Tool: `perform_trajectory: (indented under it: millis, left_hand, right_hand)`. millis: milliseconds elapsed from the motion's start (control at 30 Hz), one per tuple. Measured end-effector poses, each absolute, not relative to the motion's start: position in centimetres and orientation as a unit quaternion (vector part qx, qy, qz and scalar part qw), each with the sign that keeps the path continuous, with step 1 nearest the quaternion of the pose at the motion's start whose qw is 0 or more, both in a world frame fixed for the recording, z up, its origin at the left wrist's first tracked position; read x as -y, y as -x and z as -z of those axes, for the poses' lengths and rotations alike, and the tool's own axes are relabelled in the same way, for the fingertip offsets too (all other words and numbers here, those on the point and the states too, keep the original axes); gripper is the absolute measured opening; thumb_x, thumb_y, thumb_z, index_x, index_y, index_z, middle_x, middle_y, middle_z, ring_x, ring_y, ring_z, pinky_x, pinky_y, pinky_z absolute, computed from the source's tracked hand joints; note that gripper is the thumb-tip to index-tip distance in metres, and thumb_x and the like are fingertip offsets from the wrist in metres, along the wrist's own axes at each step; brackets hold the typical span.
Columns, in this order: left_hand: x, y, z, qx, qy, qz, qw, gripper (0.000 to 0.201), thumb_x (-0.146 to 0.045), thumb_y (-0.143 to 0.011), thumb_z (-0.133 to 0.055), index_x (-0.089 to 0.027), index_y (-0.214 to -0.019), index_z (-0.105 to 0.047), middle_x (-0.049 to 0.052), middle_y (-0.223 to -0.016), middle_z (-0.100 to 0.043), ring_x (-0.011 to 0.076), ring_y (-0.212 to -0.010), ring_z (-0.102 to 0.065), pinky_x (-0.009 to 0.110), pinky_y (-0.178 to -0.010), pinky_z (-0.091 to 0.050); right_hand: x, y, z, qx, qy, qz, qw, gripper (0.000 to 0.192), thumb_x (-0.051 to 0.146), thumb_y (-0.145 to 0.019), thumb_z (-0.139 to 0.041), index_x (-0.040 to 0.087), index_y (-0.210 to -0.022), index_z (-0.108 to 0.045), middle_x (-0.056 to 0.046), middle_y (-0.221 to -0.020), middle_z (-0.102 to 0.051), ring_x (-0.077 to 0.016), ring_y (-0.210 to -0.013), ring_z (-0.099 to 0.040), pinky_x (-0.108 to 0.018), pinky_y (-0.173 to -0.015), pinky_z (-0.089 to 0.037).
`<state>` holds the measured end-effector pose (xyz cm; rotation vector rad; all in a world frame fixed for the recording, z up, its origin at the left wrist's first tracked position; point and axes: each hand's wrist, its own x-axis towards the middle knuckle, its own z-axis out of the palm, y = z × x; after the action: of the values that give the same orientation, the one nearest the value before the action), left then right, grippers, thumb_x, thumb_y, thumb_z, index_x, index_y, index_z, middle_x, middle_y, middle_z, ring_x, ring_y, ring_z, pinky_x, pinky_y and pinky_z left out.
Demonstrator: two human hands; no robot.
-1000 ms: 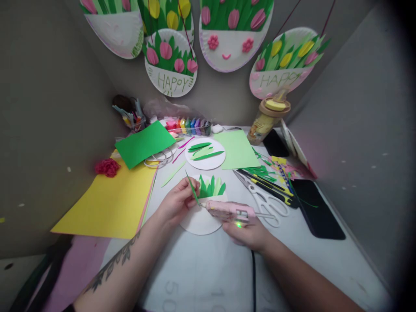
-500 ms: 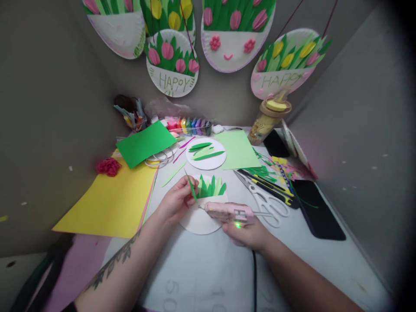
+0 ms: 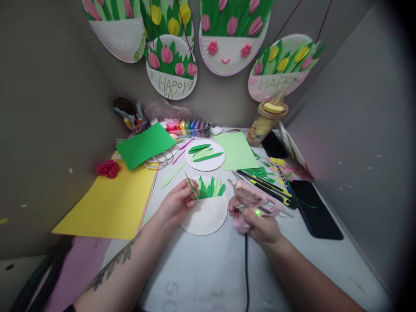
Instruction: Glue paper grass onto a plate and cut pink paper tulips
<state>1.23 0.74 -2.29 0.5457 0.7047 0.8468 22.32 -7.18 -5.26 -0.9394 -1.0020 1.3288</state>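
Observation:
Between the fingers of my left hand (image 3: 179, 200) is a thin green paper leaf (image 3: 192, 186), seen nearly edge-on. It is held over the left side of a white paper plate (image 3: 206, 219), whose upper part carries several dark and light green paper leaves (image 3: 211, 187). My right hand (image 3: 260, 223) is wrapped around the handle of a pink hot glue gun (image 3: 255, 195) with a small green light. The gun's nozzle points up and left, to the right of the plate and apart from the leaf. A black cord hangs from its handle.
Behind the plate lies a white disc (image 3: 212, 165) with loose paper leaves, beside light green paper (image 3: 238, 151). Yellow paper (image 3: 110, 203) and green paper (image 3: 146, 145) are at left. Cutters (image 3: 269, 188), a black phone (image 3: 316, 210) and a tumbler (image 3: 264, 121) stand or lie at right.
My right hand has drawn the glue gun to the right, away from the leaf, and tilted its nozzle upward. My left hand keeps the leaf in nearly the same place.

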Motion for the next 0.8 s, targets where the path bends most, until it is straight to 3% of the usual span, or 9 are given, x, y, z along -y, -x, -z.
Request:
perform_trajectory:
  millis: [167,433,800]
  left_hand:
    - [0.4,-2.2,2.8,-0.333,-0.279,-0.349,0.830,0.025,-0.028,-0.067,-0.079,-0.014,-0.074,-0.059,-0.003,-0.068,-0.040,0.0050,-0.054,-0.032,0.015,-0.042,-0.022]
    - [3.0,-4.3,3.2,-0.340,-0.310,-0.289,0.840,0.033,-0.036,-0.072,-0.076,-0.014,-0.067,-0.051,-0.007,-0.056,-0.031,0.0042,-0.049,-0.023,0.019,-0.046,-0.015]
    - [3.8,-5.2,3.2,-0.339,-0.271,-0.268,0.860,0.040,-0.036,-0.062,-0.082,-0.014,-0.065,-0.048,-0.007,-0.055,-0.031,0.0043,-0.049,-0.022,0.020,-0.045,-0.013]
  right_hand:
    - [6.9,-21.3,5.2,0.395,0.509,-0.485,0.592,0.029,0.041,-0.070,-0.075,0.019,-0.088,-0.065,-0.003,-0.071,-0.064,-0.0165,-0.062,-0.056,-0.029,-0.059,-0.048]
    - [7.8,-20.3,4.6,0.493,0.527,-0.401,0.564,0.015,0.025,-0.077,-0.069,0.023,-0.091,-0.064,-0.002,-0.090,-0.065,-0.0189,-0.088,-0.062,-0.034,-0.084,-0.050]
    - [8.0,-20.6,5.2,0.502,0.549,-0.410,0.528,0.011,0.027,-0.079,-0.067,0.023,-0.089,-0.066,-0.003,-0.090,-0.064,-0.0195,-0.087,-0.063,-0.034,-0.083,-0.051]
